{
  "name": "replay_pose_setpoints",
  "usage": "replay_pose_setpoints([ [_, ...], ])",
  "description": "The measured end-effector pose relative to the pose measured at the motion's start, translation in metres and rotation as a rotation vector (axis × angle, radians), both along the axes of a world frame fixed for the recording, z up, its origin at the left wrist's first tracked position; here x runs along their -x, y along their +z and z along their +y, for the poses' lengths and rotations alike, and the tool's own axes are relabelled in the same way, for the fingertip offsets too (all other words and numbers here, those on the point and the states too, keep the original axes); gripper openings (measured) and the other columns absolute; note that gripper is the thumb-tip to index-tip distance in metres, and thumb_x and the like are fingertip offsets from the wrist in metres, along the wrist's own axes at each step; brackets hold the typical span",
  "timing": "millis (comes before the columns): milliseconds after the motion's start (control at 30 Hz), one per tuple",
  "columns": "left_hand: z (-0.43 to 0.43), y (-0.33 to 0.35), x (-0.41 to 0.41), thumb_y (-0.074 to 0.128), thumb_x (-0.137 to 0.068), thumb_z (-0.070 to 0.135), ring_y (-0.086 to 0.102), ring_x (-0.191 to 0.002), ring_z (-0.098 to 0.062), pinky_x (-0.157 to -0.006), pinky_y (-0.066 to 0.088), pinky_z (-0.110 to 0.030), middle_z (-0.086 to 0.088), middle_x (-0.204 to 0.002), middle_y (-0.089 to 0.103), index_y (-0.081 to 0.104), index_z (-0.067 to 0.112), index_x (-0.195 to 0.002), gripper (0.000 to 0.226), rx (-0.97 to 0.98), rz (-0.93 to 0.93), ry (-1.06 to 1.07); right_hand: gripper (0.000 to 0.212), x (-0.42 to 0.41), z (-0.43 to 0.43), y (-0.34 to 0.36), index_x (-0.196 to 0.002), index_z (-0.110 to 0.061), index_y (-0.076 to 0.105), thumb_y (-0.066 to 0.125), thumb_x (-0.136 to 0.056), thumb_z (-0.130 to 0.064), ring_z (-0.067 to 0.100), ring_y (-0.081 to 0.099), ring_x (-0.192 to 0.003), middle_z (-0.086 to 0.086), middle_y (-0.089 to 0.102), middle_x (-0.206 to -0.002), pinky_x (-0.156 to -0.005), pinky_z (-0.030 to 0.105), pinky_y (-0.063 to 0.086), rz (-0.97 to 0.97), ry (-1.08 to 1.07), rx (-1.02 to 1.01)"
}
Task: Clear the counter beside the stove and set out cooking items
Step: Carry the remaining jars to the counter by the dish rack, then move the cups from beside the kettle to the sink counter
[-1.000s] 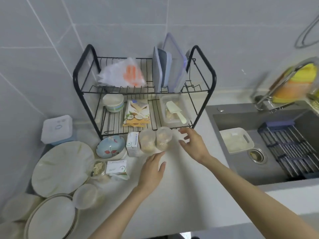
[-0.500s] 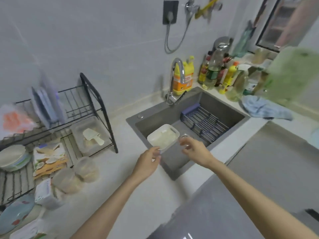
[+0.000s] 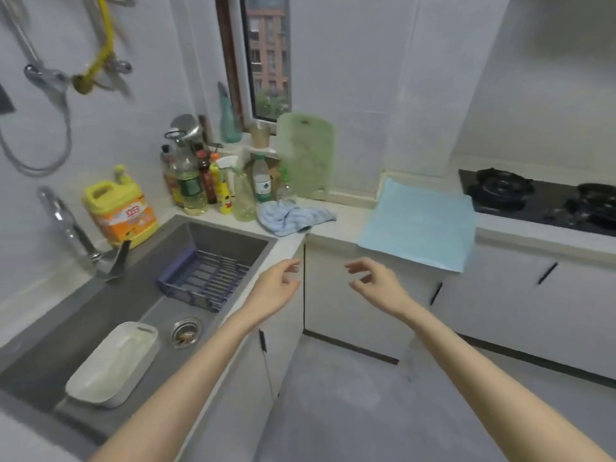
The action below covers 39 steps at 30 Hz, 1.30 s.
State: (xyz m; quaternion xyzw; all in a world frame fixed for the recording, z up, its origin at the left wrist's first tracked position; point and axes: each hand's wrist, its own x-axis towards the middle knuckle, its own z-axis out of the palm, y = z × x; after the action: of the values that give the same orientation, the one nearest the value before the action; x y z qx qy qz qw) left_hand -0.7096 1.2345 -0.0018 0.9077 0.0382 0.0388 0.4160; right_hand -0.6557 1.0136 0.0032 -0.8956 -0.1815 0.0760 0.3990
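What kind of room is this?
Most likely a home kitchen: there is a sink with a tap, a gas stove, and bottles beside a cutting board.

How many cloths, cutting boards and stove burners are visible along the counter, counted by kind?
Cloths: 2, the crumpled blue towel and the flat blue cloth.
Cutting boards: 1, the green board, which leans on the wall.
Stove burners: 2, the burner nearer the cloth and the farther burner.
Total: 5
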Motion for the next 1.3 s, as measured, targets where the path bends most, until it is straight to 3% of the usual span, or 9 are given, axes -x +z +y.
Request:
replay_pose_setpoints([
  [233, -0.14, 0.042, -0.116, 0.058, -0.091, 0.013, 0.061, -0.102, -0.018, -0.09, 0.047, -0.027, -0.002, -0.123, 0.062, 0.054, 0.014, -0.13, 0.039, 0.023, -0.111, -0.27, 0.029, -0.04, -0.15, 0.024, -0.115, -0.024, 0.061, 0.059, -0.088, -0.012, 0.014, 0.062, -0.084, -0.008, 0.063, -0.112, -0.072, 0.016, 0.045, -0.032, -0.321, -0.155],
  [367, -0.21, 0.059, -0.166, 0.055, -0.093, 0.019, 0.058, -0.089, -0.011, -0.069, 0.045, -0.017, 0.006, -0.123, 0.059, 0.051, 0.02, -0.133, 0.04, 0.058, -0.116, -0.388, 0.032, -0.056, -0.213, 0.031, -0.121, -0.021, 0.059, 0.059, -0.09, -0.013, 0.01, 0.059, -0.081, -0.007, 0.061, -0.113, -0.069, 0.01, 0.045, -0.048, -0.45, -0.169],
  [533, -0.304, 0.07, -0.228, 0.052, -0.095, 0.022, 0.057, -0.099, -0.011, -0.078, 0.041, -0.019, 0.006, -0.127, 0.057, 0.048, 0.021, -0.136, 0.041, 0.066, -0.144, -0.562, 0.035, -0.09, -0.296, 0.034, -0.125, -0.02, 0.057, 0.058, -0.091, -0.013, 0.018, 0.061, -0.091, -0.007, 0.059, -0.12, -0.079, 0.021, 0.046, -0.07, -0.615, -0.167],
  [767, -0.446, 0.087, -0.333, 0.053, -0.094, 0.019, 0.058, -0.098, -0.01, -0.085, 0.041, -0.021, 0.004, -0.127, 0.058, 0.048, 0.021, -0.136, 0.043, 0.097, -0.178, -0.752, 0.037, -0.154, -0.418, 0.051, -0.125, -0.021, 0.056, 0.059, -0.09, -0.01, 0.007, 0.052, -0.078, -0.009, 0.058, -0.118, -0.067, 0.006, 0.043, -0.118, -0.819, -0.166],
  [867, -0.513, 0.096, -0.375, 0.055, -0.093, 0.019, 0.06, -0.092, -0.007, -0.086, 0.046, -0.023, 0.003, -0.126, 0.059, 0.049, 0.021, -0.135, 0.042, 0.114, -0.187, -0.837, 0.036, -0.178, -0.471, 0.06, -0.125, -0.022, 0.055, 0.059, -0.09, -0.012, 0.003, 0.052, -0.077, -0.008, 0.057, -0.119, -0.069, 0.008, 0.042, -0.135, -0.887, -0.149],
  [967, -0.579, 0.103, -0.407, 0.054, -0.093, 0.02, 0.059, -0.087, 0.001, -0.075, 0.044, -0.013, 0.004, -0.124, 0.059, 0.049, 0.021, -0.134, 0.042, 0.126, -0.191, -0.924, 0.034, -0.195, -0.523, 0.068, -0.123, -0.023, 0.056, 0.059, -0.09, -0.012, 0.007, 0.053, -0.079, -0.006, 0.058, -0.121, -0.074, 0.013, 0.043, -0.158, -0.963, -0.136],
  [1133, -0.687, 0.107, -0.44, 0.055, -0.092, 0.021, 0.061, -0.096, -0.01, -0.085, 0.047, -0.022, 0.004, -0.124, 0.06, 0.05, 0.023, -0.134, 0.042, 0.164, -0.148, -1.031, 0.034, -0.215, -0.612, 0.076, -0.124, -0.02, 0.056, 0.059, -0.091, -0.012, 0.017, 0.057, -0.086, -0.002, 0.057, -0.124, -0.072, 0.014, 0.043, -0.181, -1.08, -0.121],
  [1300, -0.787, 0.099, -0.46, 0.055, -0.093, 0.02, 0.06, -0.098, -0.011, -0.083, 0.044, -0.018, 0.006, -0.122, 0.058, 0.049, 0.022, -0.134, 0.042, 0.22, -0.115, -1.072, 0.039, -0.236, -0.702, 0.067, -0.128, -0.017, 0.053, 0.059, -0.091, -0.011, 0.011, 0.054, -0.079, 0.0, 0.052, -0.127, -0.064, 0.006, 0.044, -0.189, -1.145, -0.105],
])
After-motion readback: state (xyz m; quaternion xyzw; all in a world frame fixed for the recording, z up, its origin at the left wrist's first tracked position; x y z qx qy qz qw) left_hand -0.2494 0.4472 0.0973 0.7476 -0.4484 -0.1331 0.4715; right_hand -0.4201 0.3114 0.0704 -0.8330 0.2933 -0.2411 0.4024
